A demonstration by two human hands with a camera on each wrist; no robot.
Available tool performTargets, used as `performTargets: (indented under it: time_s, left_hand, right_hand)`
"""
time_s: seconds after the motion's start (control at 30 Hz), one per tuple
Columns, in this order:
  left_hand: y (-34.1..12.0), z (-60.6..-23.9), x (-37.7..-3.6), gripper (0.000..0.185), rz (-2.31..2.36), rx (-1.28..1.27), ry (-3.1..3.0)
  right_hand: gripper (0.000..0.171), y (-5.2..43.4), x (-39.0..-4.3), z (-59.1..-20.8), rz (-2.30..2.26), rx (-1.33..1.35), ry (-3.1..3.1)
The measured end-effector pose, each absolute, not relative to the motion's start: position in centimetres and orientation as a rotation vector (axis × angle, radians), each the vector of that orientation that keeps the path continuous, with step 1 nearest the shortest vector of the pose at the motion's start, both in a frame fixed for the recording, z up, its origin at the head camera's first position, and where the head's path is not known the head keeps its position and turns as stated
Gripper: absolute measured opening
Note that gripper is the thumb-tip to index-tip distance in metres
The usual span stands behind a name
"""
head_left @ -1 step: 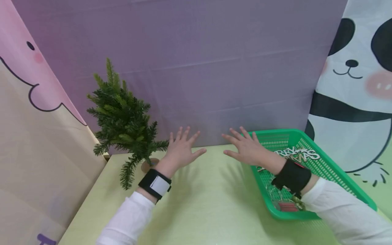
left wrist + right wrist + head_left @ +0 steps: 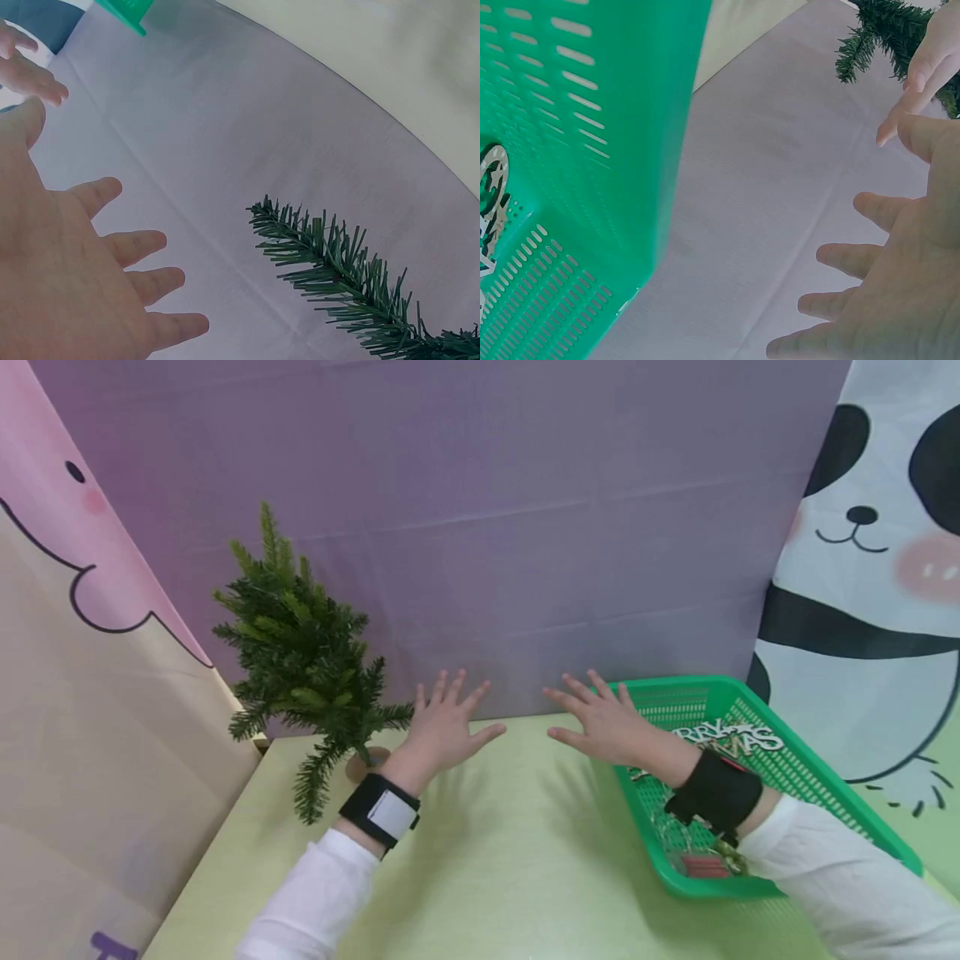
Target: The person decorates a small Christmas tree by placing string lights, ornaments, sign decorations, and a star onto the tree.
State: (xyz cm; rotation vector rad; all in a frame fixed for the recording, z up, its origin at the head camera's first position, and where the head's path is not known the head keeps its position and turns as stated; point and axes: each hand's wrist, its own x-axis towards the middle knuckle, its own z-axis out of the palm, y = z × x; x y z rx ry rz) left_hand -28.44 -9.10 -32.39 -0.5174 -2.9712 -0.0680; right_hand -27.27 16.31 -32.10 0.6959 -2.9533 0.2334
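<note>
Head view shows me both hands raised over the yellow-green table [image 2: 480,860], palms down, fingers spread and straight, holding nothing. My left hand [image 2: 444,727] hovers just right of the small green tree [image 2: 300,652], which stands at the far left corner of the table on a round wooden base. My right hand [image 2: 606,725] hovers at the far left corner of the green basket [image 2: 825,777], its forearm crossing above the basket. Inside the basket I see a white "Merry Christmas" sign [image 2: 731,739] and some small ornaments I cannot make out. Both wrists carry black straps. Behind stands a purple backdrop [image 2: 487,527], with a panda print [image 2: 862,568] at right.
</note>
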Motion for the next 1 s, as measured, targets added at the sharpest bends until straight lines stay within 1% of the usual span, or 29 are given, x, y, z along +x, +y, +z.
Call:
performTargets:
  time_s: [0.43, 0.63, 0.73, 0.87, 1.0]
  left_hand:
    - [-9.5, -33.1, -28.4, 0.078, -0.097, -0.525, -2.968]
    - [-10.1, -35.4, -27.4, 0.075, -0.225, -0.544, -2.957]
    - [-10.9, -36.9, -26.3, 0.070, -0.294, -0.470, -2.996]
    - [-12.6, -38.8, -24.8, 0.059, -0.320, -0.287, -3.017]
    - [-15.1, -40.3, -24.0, 0.056, -0.222, -0.086, -2.957]
  right_hand:
    - [0.068, 16.0, -27.3, -32.1, 0.265, 0.714, -2.950]
    - [0.069, 14.0, -28.2, -31.7, 0.328, 0.789, -2.943]
    - [0.069, 12.5, -28.9, -31.5, 0.388, 0.830, -2.957]
    - [0.069, 10.4, -30.3, -31.6, 0.534, 0.877, -2.982]
    - [0.067, 8.2, -32.2, -32.2, 0.741, 0.909, -2.988]
